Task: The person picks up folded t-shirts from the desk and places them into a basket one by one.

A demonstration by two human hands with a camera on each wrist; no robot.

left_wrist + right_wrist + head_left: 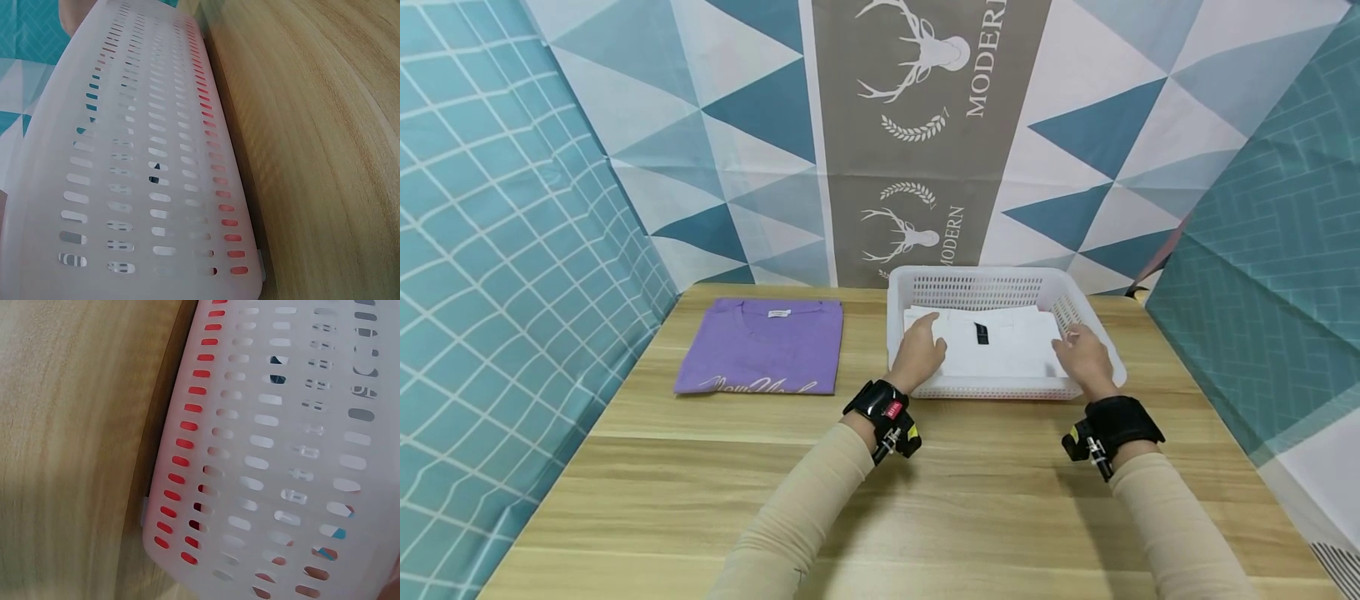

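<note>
White plastic forms the basket (1000, 386) near the back of the wooden table (700, 492), and a folded white shirt (1015, 354) with a black label (982, 333) lies inside it. At the shirt's left side the left hand (917, 354) has its thumb and forefinger apart, gripping nothing, while the right hand (1086, 360) is by the right edge, its fingers bent, whether pinching cloth I cannot tell. Well left lies a folded purple shirt (767, 346).

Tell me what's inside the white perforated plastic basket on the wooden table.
On top in the basket lies folded white cloth with a small black rectangular label. Something red shows through the lowest slots; the rest of it is covered, so I can't identify it.
</note>
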